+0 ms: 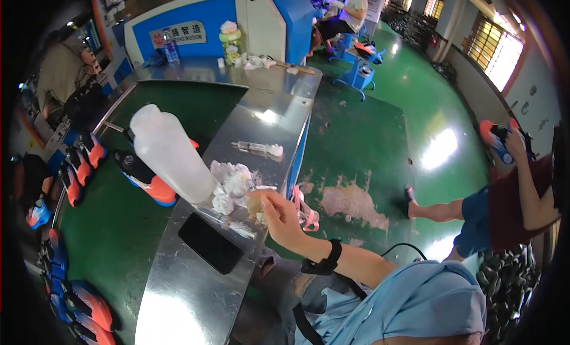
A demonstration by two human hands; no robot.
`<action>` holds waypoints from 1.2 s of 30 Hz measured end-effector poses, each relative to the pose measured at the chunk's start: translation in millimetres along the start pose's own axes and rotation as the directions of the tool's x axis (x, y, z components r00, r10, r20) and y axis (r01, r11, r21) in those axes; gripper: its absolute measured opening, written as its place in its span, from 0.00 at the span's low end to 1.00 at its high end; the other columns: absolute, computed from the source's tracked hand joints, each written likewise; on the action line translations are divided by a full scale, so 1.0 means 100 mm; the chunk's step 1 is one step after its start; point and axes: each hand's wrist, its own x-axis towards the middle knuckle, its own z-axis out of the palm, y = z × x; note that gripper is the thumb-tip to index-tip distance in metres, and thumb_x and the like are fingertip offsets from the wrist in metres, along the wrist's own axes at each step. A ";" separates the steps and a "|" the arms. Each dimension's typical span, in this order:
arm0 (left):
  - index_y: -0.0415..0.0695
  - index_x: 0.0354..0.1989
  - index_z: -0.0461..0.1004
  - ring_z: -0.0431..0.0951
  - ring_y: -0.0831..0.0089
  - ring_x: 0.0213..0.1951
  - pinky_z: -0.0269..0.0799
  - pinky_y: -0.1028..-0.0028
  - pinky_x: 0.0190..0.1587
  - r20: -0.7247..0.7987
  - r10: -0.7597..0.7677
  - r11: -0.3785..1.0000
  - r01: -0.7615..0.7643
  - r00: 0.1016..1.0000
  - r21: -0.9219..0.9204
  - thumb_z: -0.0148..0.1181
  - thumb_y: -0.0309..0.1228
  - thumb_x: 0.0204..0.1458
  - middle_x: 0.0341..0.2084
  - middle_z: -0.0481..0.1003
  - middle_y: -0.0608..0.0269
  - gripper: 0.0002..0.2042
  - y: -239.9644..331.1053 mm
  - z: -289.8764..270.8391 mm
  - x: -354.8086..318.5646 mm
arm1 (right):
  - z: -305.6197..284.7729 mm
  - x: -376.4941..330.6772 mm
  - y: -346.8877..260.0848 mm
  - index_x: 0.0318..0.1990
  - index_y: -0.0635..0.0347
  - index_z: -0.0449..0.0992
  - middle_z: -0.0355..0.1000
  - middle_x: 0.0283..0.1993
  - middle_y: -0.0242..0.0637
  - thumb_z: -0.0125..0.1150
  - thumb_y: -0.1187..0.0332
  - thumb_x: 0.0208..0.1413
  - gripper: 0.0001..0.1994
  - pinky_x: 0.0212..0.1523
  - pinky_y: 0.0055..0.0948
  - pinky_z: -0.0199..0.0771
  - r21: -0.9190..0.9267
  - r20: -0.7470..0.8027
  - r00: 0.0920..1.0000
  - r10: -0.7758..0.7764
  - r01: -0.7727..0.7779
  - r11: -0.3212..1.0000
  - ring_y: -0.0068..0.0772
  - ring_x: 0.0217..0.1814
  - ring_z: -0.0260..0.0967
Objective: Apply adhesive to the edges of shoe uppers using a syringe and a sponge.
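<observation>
My right hand [282,220], a dark band on its wrist, is over the edge of the metal counter. Its thumb and fingers are pinched round a small beige piece [254,203], partly hidden by the fingers. Crumpled white wads [231,182] lie beside the fingertips. A clear syringe [258,148] rests farther up the counter, and a slim clear tool [234,226] lies nearer. Left of the wads is a large white translucent bottle [169,149], tilted in view. A black phone [211,243] lies closest to me. My left hand is not in view.
Orange-and-blue shoes [89,306] stand along the green surface at left; another shoe [148,179] is beside the bottle. A metal counter [184,291] curves past me. Pink straps [307,211] hang near its edge. At right a person [522,196] holds shoes; another sits far back.
</observation>
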 end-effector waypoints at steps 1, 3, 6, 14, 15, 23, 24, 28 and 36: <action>0.40 0.49 0.68 0.74 0.66 0.35 0.69 0.71 0.40 -0.015 -0.016 1.000 0.015 1.000 -0.011 0.44 0.39 0.60 0.31 0.75 0.55 0.17 0.01 0.01 -0.02 | 0.02 -0.03 0.01 0.50 0.65 0.67 0.69 0.36 0.32 0.38 0.65 0.64 0.15 0.36 0.21 0.68 0.002 0.022 1.000 -0.010 0.010 1.000 0.19 0.35 0.66; 0.39 0.45 0.71 0.75 0.66 0.32 0.69 0.69 0.38 -0.148 0.149 0.986 -0.137 0.978 0.091 0.46 0.39 0.59 0.28 0.76 0.56 0.16 0.00 0.03 -0.04 | 0.05 -0.05 -0.01 0.49 0.65 0.67 0.69 0.36 0.32 0.38 0.66 0.64 0.15 0.36 0.21 0.68 -0.043 0.062 0.998 -0.002 0.005 0.999 0.20 0.36 0.67; 0.40 0.42 0.73 0.75 0.65 0.29 0.70 0.68 0.36 -0.225 -0.011 1.000 0.013 0.974 0.007 0.48 0.38 0.58 0.27 0.76 0.57 0.15 -0.02 0.04 -0.08 | 0.08 -0.05 -0.05 0.49 0.64 0.67 0.69 0.36 0.33 0.37 0.67 0.65 0.14 0.36 0.21 0.69 -0.006 0.065 0.997 -0.030 0.031 1.000 0.21 0.36 0.67; 0.42 0.41 0.74 0.74 0.68 0.23 0.70 0.70 0.26 -0.305 0.162 0.982 -0.184 0.939 -0.046 0.48 0.36 0.58 0.21 0.75 0.58 0.13 -0.22 0.22 -0.05 | 0.20 0.03 -0.12 0.47 0.64 0.70 0.69 0.35 0.35 0.40 0.68 0.63 0.13 0.34 0.21 0.68 0.194 -0.006 0.999 -0.054 0.054 0.980 0.22 0.34 0.68; 0.42 0.41 0.74 0.74 0.68 0.21 0.69 0.70 0.24 -0.306 0.244 0.963 -0.267 0.920 -0.036 0.47 0.36 0.58 0.20 0.75 0.58 0.13 -0.22 0.23 -0.03 | 0.22 0.05 -0.15 0.47 0.64 0.69 0.68 0.35 0.35 0.40 0.68 0.63 0.13 0.35 0.21 0.68 0.207 -0.011 0.997 -0.071 0.072 0.976 0.22 0.33 0.68; 0.44 0.41 0.74 0.74 0.64 0.22 0.69 0.68 0.26 -0.248 0.198 0.979 -0.205 0.948 0.001 0.48 0.35 0.57 0.20 0.75 0.56 0.11 -0.37 0.25 -0.07 | 0.33 0.20 0.03 0.46 0.64 0.70 0.69 0.39 0.38 0.39 0.72 0.61 0.12 0.38 0.24 0.67 0.076 0.037 0.960 -0.276 0.273 0.959 0.27 0.35 0.69; 0.45 0.41 0.74 0.74 0.63 0.23 0.69 0.67 0.26 -0.234 0.220 0.975 -0.217 0.947 0.038 0.48 0.35 0.57 0.21 0.75 0.56 0.11 -0.31 0.22 -0.10 | 0.32 0.19 0.12 0.45 0.64 0.70 0.70 0.38 0.37 0.40 0.73 0.61 0.12 0.39 0.24 0.67 0.048 0.019 0.971 -0.237 0.236 0.971 0.27 0.35 0.68; 0.49 0.41 0.75 0.73 0.58 0.28 0.68 0.64 0.32 -0.181 0.278 0.960 -0.266 0.943 0.089 0.49 0.34 0.56 0.25 0.75 0.52 0.09 -0.13 0.18 -0.04 | 0.27 0.15 0.33 0.46 0.64 0.69 0.71 0.35 0.36 0.38 0.73 0.61 0.12 0.37 0.22 0.67 0.044 -0.056 0.993 -0.107 0.110 0.993 0.22 0.34 0.68; 0.42 0.32 0.74 0.71 0.62 0.32 0.67 0.66 0.39 -0.139 0.148 0.987 -0.138 0.979 0.079 0.50 0.24 0.51 0.26 0.74 0.59 0.06 0.01 0.05 -0.04 | 0.36 0.14 0.39 0.44 0.63 0.66 0.68 0.32 0.38 0.36 0.58 0.64 0.17 0.27 0.25 0.69 0.156 -0.121 0.990 -0.077 0.096 0.983 0.29 0.28 0.68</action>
